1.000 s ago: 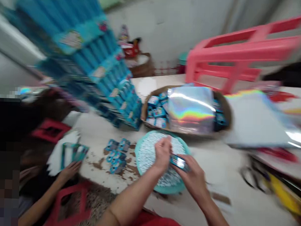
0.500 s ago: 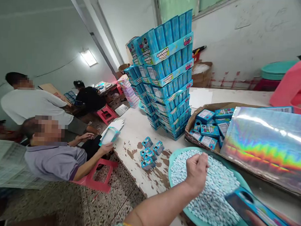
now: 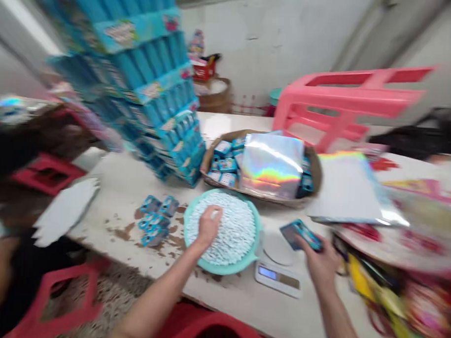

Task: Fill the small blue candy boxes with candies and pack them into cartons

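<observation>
My left hand (image 3: 208,227) is over a turquoise basin (image 3: 259,224) full of small pale-blue candies (image 3: 230,233). Its fingers are curled together, and whatever they may hold is hidden. In my right hand (image 3: 324,261) is a small blue candy box (image 3: 306,234), tilted above the table to the right of the basin. Below and left of that box sits a white digital scale (image 3: 279,279) with a lit display. Several small blue boxes (image 3: 155,221) stand in a cluster left of the basin.
A tall stack of blue display trays (image 3: 154,97) rises at back left. Behind the basin, a cardboard tray (image 3: 207,166) holds blue boxes under a shiny holographic sheet (image 3: 272,163). A pink stool (image 3: 346,97) rests on the table; packaging (image 3: 412,215) lies at right. Another person's arm (image 3: 0,264) shows at far left.
The view has swung right, bringing the scale and my right hand into sight and moving the co-workers mostly out. My left hand stays over the basin; my right hand still holds the box.
</observation>
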Motion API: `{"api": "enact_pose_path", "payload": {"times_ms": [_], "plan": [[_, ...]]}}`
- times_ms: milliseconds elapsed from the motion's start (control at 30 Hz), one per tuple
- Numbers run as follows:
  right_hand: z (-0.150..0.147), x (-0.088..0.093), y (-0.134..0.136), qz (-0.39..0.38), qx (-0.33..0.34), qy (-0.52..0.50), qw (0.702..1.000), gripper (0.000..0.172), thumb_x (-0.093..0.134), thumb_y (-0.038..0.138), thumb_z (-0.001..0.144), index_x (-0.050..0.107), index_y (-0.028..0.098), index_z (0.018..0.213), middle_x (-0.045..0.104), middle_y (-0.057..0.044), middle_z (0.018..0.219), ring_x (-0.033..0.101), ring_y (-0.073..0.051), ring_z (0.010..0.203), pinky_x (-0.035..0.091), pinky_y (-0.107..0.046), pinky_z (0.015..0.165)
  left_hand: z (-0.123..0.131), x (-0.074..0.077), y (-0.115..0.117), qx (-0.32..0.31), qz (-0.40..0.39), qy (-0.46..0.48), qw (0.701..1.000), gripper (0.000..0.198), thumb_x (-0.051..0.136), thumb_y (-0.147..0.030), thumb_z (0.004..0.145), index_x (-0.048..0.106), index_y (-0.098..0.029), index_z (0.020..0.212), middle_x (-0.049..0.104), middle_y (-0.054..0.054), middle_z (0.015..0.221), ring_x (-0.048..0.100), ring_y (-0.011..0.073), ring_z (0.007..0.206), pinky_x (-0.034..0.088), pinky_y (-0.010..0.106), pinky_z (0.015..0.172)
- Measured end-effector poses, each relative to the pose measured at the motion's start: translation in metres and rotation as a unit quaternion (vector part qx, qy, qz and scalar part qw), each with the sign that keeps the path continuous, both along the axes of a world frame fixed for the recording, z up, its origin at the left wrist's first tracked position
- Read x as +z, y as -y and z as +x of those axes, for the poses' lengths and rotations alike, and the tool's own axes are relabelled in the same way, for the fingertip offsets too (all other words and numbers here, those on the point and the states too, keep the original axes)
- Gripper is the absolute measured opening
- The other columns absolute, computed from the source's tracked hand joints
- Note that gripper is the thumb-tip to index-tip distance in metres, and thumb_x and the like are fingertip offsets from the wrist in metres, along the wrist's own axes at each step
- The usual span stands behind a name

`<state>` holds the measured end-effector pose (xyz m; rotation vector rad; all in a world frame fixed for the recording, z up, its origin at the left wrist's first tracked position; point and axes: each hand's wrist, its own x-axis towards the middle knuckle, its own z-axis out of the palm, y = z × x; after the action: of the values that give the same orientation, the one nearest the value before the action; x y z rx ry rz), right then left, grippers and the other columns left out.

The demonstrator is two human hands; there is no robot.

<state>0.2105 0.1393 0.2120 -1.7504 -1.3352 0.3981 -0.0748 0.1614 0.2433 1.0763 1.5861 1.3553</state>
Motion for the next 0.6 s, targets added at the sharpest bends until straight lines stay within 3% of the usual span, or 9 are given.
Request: {"api": "enact_pose_path", "payload": {"times_ms": [133, 233, 367, 500, 600], "plan": [[0.033, -0.017, 0.0, -0.029, -0.042, -0.015, 0.999, 0.046, 0.068, 0.046, 0.072, 0.06, 0.012, 0.103, 0.066, -0.008, 0.089, 0.062, -0.02, 0.076, 0.051, -0.035, 0.068, -0.006, -0.011, -0.008, -0.024, -0.018, -0.04, 0.999, 0.015, 0.06, -0.034, 0.075, 0.066, -0.02, 0.077, 0.063, 0.003, 0.084, 0.054, 0.0193, 0.086, 0.04, 0.03, 0.085], [0.029, -0.033, -0.006, -0.043, -0.019, -0.039, 0.998, 0.044, 0.067, 0.046, 0.07, 0.061, 0.014, 0.1, 0.066, -0.007, 0.09, 0.061, -0.02, 0.078, 0.05, -0.033, 0.069, -0.006, -0.01, -0.002, -0.031, -0.045, -0.111, 0.992, 0.022, 0.056, -0.04, 0.079, 0.064, -0.02, 0.081, 0.064, 0.003, 0.086, 0.056, 0.0186, 0.084, 0.042, 0.028, 0.079], [0.024, -0.046, -0.001, -0.059, 0.006, -0.058, 0.997, 0.044, 0.068, 0.045, 0.069, 0.061, 0.015, 0.099, 0.064, -0.008, 0.094, 0.059, -0.021, 0.085, 0.048, -0.034, 0.074, -0.004, -0.008, 0.003, -0.042, -0.075, -0.137, 0.987, 0.026, 0.055, -0.045, 0.079, 0.064, -0.02, 0.081, 0.065, 0.004, 0.086, 0.058, 0.0192, 0.082, 0.044, 0.026, 0.072], [0.029, -0.05, 0.016, -0.072, 0.024, -0.061, 0.995, 0.041, 0.067, 0.044, 0.07, 0.061, 0.016, 0.099, 0.063, -0.008, 0.097, 0.058, -0.022, 0.089, 0.047, -0.036, 0.078, -0.005, -0.013, 0.003, -0.036, -0.092, -0.139, 0.985, 0.029, 0.055, -0.048, 0.077, 0.064, -0.02, 0.082, 0.066, 0.003, 0.083, 0.059, 0.0187, 0.076, 0.044, 0.026, 0.068], [0.032, -0.045, 0.024, -0.069, 0.03, -0.054, 0.996, 0.052, 0.069, 0.045, 0.068, 0.057, 0.018, 0.111, 0.058, -0.011, 0.113, 0.053, -0.025, 0.106, 0.043, -0.04, 0.091, -0.004, -0.017, 0.005, -0.048, -0.092, -0.146, 0.984, 0.029, 0.056, -0.048, 0.077, 0.064, -0.021, 0.084, 0.065, 0.003, 0.083, 0.06, 0.0187, 0.077, 0.044, 0.026, 0.069]]}}
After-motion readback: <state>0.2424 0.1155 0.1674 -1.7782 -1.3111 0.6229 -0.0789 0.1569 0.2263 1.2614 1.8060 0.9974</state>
